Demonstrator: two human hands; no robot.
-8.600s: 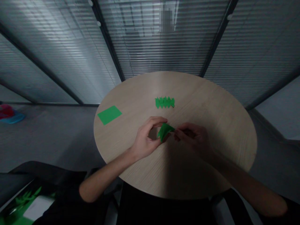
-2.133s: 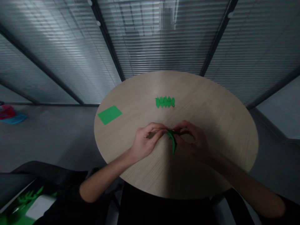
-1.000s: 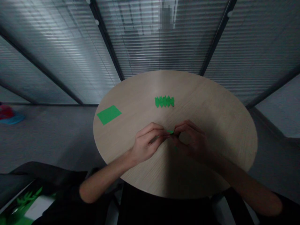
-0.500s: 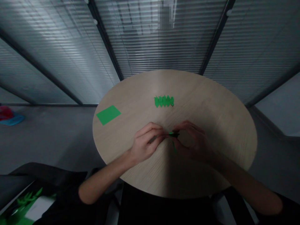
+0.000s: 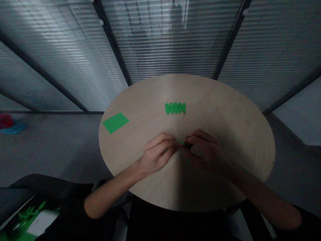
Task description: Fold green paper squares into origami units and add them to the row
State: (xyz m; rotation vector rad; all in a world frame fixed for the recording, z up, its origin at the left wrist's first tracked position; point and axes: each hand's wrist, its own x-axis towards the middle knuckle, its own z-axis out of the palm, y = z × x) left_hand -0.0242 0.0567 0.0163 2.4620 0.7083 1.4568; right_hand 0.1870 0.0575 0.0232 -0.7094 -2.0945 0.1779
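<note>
Over the middle of a round wooden table (image 5: pixel 233 110), my left hand (image 5: pixel 156 154) and my right hand (image 5: pixel 204 152) meet fingertip to fingertip. Both pinch a small folded green paper piece (image 5: pixel 181 142), of which only a sliver shows between the fingers. Beyond the hands lies a finished row of folded green paper units (image 5: pixel 175 108), zigzag-edged and flat on the table. A flat green paper sheet (image 5: pixel 115 122) rests near the table's left edge.
Glass walls with horizontal blinds (image 5: pixel 163 43) rise behind the table. More green paper scraps (image 5: pixel 23 216) lie on a dark surface at the lower left. A red and blue object (image 5: pixel 8 123) sits on the floor at far left.
The green piece was held open and visible between my hands earlier; it has been pressed smaller and is now almost hidden between my fingertips. My hands have barely shifted.
</note>
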